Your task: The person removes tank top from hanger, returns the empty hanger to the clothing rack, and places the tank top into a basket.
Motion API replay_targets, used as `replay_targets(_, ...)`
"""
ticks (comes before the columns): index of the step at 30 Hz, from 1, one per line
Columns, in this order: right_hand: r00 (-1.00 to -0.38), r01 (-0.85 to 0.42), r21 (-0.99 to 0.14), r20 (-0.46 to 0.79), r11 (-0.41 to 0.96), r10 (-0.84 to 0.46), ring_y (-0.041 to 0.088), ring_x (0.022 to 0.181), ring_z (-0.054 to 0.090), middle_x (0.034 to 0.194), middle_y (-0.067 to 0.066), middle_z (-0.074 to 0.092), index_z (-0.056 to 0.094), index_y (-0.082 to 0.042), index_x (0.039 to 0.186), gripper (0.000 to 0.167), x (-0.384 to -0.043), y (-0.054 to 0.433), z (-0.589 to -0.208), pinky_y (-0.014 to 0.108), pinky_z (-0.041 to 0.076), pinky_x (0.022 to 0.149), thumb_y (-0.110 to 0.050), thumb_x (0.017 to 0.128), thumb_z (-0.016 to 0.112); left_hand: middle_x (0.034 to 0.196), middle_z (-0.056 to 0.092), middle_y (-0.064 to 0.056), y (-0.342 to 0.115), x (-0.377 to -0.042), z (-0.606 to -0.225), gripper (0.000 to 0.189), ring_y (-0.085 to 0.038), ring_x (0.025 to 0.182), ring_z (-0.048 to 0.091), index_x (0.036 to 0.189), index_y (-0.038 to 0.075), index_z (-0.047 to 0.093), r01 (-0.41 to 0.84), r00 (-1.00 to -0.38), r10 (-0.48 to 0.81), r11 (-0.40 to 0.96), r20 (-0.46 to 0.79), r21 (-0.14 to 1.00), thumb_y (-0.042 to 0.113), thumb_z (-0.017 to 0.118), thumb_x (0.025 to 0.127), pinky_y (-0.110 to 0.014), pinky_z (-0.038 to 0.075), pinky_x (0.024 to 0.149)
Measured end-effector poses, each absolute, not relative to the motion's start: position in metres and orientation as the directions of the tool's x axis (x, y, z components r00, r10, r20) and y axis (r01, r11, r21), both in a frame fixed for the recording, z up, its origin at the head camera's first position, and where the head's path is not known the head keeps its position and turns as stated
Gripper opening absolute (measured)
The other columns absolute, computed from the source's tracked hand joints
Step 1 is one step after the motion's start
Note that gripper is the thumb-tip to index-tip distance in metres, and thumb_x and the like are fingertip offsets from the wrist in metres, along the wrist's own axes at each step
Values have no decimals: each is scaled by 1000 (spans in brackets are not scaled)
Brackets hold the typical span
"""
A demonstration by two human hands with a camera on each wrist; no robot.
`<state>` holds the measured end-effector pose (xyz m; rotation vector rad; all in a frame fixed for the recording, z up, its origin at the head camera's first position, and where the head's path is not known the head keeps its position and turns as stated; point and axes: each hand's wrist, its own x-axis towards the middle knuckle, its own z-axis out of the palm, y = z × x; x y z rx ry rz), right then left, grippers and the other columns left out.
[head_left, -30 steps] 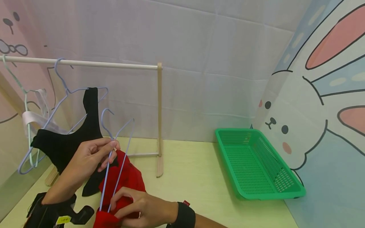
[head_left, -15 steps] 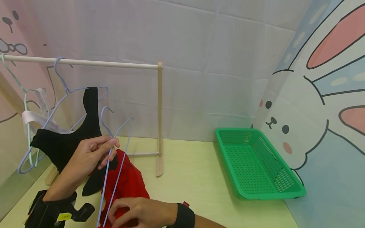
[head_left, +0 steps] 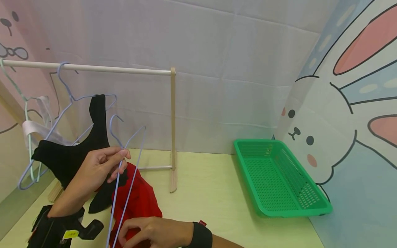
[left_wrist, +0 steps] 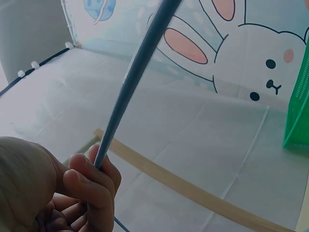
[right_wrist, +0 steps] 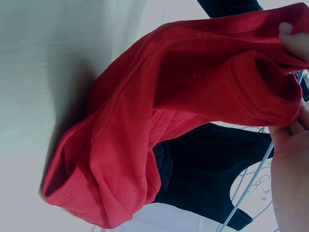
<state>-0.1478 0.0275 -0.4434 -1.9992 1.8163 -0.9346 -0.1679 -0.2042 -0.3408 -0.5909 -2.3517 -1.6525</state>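
My left hand (head_left: 100, 168) pinches a lilac wire hanger (head_left: 114, 199) just below its hook, holding it upright. The left wrist view has the same hanger wire (left_wrist: 130, 87) running up from the curled fingers. Low in the head view, my right hand (head_left: 153, 231) grips a red garment (head_left: 141, 193) with bent fingers, beside the hanger's lower wires. The hanger's lower end is cut off by the frame. In the right wrist view the red cloth (right_wrist: 120, 154) hangs in folds, with a stitched opening near the fingers (right_wrist: 292, 128) that hold it.
On a rack's white rail (head_left: 118, 69) at left, a black top (head_left: 66, 158) hangs from another lilac hanger. Behind it a white strappy garment (head_left: 38, 128) hangs from a pale green hanger. A green basket (head_left: 257, 196) stands at right on the pale table (head_left: 204, 193).
My right hand has moved slightly down with the red cloth. The hanger's lower wires now run past the bottom of the head view. My left hand stays nearly still.
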Motion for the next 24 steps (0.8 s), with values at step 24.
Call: replay_targets(24, -146, -818, -575, 250, -25, -957, 2, 124, 51, 130, 6, 60, 74, -6, 128, 25, -151, 29, -451, 9, 41, 106, -5, 103, 67, 74, 59, -8, -206, -169, -339, 19, -22, 53, 52, 110, -1, 68, 429, -900, 221, 285, 377, 857, 10, 53, 114, -27, 50, 50)
